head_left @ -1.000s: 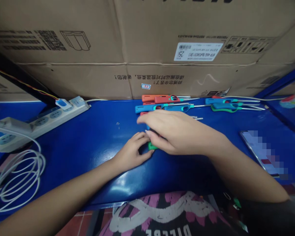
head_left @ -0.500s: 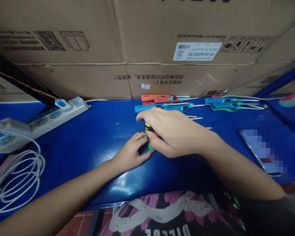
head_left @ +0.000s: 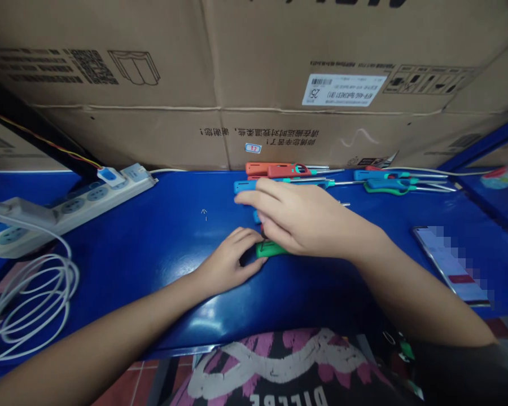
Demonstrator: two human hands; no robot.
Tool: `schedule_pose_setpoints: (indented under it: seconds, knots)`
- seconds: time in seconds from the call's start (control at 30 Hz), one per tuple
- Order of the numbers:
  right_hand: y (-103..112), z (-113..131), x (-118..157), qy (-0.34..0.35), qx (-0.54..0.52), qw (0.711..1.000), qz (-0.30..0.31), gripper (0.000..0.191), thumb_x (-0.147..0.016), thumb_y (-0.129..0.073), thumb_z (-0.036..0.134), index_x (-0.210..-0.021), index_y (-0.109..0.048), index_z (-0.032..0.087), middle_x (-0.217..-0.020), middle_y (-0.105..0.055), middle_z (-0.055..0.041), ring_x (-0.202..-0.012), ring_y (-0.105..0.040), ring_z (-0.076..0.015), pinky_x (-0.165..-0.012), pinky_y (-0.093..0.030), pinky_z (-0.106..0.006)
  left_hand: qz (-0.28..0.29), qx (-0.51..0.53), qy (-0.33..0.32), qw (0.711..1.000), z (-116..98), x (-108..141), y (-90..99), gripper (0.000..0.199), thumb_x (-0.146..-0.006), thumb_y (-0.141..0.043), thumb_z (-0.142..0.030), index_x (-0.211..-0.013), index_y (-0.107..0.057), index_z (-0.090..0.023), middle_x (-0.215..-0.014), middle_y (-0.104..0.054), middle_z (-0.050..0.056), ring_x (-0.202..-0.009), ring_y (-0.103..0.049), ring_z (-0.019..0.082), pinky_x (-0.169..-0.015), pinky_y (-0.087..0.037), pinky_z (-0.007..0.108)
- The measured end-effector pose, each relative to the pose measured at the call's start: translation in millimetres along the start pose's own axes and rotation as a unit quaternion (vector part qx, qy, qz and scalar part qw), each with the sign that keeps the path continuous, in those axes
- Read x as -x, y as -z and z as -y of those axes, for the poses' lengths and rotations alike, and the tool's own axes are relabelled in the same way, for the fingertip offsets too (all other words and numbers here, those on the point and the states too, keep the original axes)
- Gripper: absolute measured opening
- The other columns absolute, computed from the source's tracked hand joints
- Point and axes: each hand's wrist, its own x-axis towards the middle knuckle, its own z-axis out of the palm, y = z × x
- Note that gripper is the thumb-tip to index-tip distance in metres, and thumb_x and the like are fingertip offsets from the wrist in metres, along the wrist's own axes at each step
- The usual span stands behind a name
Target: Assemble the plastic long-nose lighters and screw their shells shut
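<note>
A green long-necked gas lighter (head_left: 271,249) lies on the blue table in front of me, its right part hidden beneath my right hand. My left hand (head_left: 232,256) grips its left end between thumb and fingers. Closed above the lighter, my right hand (head_left: 298,220) holds a screwdriver; its handle is mostly covered by the palm and fingers, and a thin dark shaft points down at the lighter. Several tiny screws (head_left: 204,212) rest on the table to the left.
Red lighters (head_left: 258,168) and blue lighters (head_left: 243,186) lie along the back, with more lighters (head_left: 389,183) at the right. A phone (head_left: 449,265) lies right. At left are a power strip (head_left: 110,194) and coiled white cable (head_left: 29,304). A cardboard box (head_left: 161,129) stands behind.
My right hand has turned and shifted slightly; the screwdriver's yellow and black handle no longer shows, and more of the green lighter does. My left hand keeps its place.
</note>
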Motion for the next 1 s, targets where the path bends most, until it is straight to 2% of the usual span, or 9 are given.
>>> schedule_pose_setpoints:
  seconds: [0.07,0.17,0.3,0.4,0.53,0.67,0.77,0.9,1.0]
  knots:
    - [0.8,1.8,0.1,-0.017,-0.009,1.000,0.005,0.046,-0.102,-0.041,0.033,-0.139,-0.053,0.009,-0.115,-0.072,-0.0141,-0.095,-0.067,-0.0249,-0.069,-0.044,-0.033,-0.011,-0.001,-0.008,1.000,0.6,0.5,-0.4,0.024,-0.095,-0.062,-0.026,-0.118,-0.063,-0.018,-0.113,-0.069,0.011,-0.106,-0.064,0.026,-0.095,-0.054,0.046]
    - [3.1,4.5,0.8,-0.035,0.007,0.999,0.028,0.044,-0.103,-0.038,0.042,-0.119,-0.065,0.011,-0.091,-0.075,-0.0097,-0.081,-0.069,-0.0253,-0.065,-0.042,-0.034,-0.016,-0.004,-0.017,1.000,1.5,1.5,-0.9,0.024,-0.096,-0.063,-0.025,-0.119,-0.062,-0.018,-0.115,-0.069,0.011,-0.107,-0.064,0.026,-0.094,-0.054,0.044]
    - [5.5,6.4,2.1,-0.007,-0.031,0.999,0.015,0.039,-0.098,-0.042,0.030,-0.126,-0.060,0.011,-0.103,-0.073,-0.0104,-0.088,-0.068,-0.0236,-0.067,-0.042,-0.033,-0.005,-0.015,-0.008,1.000,-0.4,2.0,0.1,0.018,-0.096,-0.062,-0.025,-0.112,-0.062,-0.018,-0.109,-0.069,0.010,-0.101,-0.064,0.025,-0.089,-0.055,0.042]
    - [6.5,6.8,2.5,-0.013,-0.018,0.999,0.023,0.038,-0.101,-0.037,0.036,-0.103,-0.067,0.014,-0.082,-0.071,-0.0070,-0.074,-0.065,-0.0225,-0.063,-0.039,-0.033,-0.005,-0.021,-0.001,1.000,-3.1,2.3,1.3,0.017,-0.096,-0.061,-0.025,-0.111,-0.061,-0.017,-0.106,-0.070,0.010,-0.100,-0.065,0.025,-0.088,-0.055,0.041]
    - [7.1,7.2,2.7,0.009,-0.029,1.000,0.009,0.036,-0.097,-0.036,0.026,-0.113,-0.064,0.010,-0.106,-0.070,-0.0146,-0.087,-0.064,-0.0236,-0.066,-0.041,-0.033,0.005,-0.015,0.015,1.000,-5.2,2.6,2.7,0.016,-0.095,-0.061,-0.026,-0.109,-0.061,-0.017,-0.103,-0.070,0.009,-0.099,-0.065,0.025,-0.087,-0.056,0.041]
    - [6.0,11.1,2.8,0.023,-0.024,0.999,0.002,0.040,-0.102,-0.032,0.030,-0.100,-0.067,0.012,-0.096,-0.071,-0.0126,-0.087,-0.063,-0.0237,-0.070,-0.043,-0.034,0.005,-0.019,0.017,1.000,-4.4,2.9,2.8,0.015,-0.095,-0.060,-0.025,-0.108,-0.060,-0.017,-0.101,-0.069,0.010,-0.098,-0.065,0.025,-0.087,-0.056,0.040]
    - [6.3,15.6,2.8,0.012,-0.035,0.999,0.002,0.038,-0.099,-0.034,0.027,-0.114,-0.064,0.009,-0.111,-0.069,-0.0171,-0.095,-0.064,-0.0256,-0.070,-0.043,-0.034,0.011,-0.017,0.018,1.000,-3.5,3.2,2.6,0.012,-0.096,-0.059,-0.025,-0.104,-0.061,-0.017,-0.101,-0.069,0.010,-0.096,-0.065,0.025,-0.085,-0.056,0.040]
    - [9.2,17.2,2.9,-0.041,-0.042,0.997,0.046,0.035,-0.101,-0.037,0.035,-0.106,-0.064,0.012,-0.086,-0.070,-0.0093,-0.077,-0.063,-0.0229,-0.064,-0.039,-0.034,0.008,-0.014,0.001,1.000,-3.2,2.7,3.0,0.014,-0.096,-0.058,-0.025,-0.107,-0.061,-0.016,-0.103,-0.070,0.011,-0.096,-0.065,0.024,-0.085,-0.057,0.041]
    - [10.6,15.1,3.0,-0.034,-0.070,0.996,0.040,0.029,-0.097,-0.043,0.025,-0.117,-0.059,0.013,-0.103,-0.070,-0.0095,-0.082,-0.063,-0.0201,-0.065,-0.038,-0.032,0.003,-0.020,0.000,1.000,-3.7,1.6,3.8,0.013,-0.096,-0.059,-0.026,-0.105,-0.062,-0.017,-0.099,-0.069,0.009,-0.092,-0.065,0.023,-0.083,-0.057,0.039]
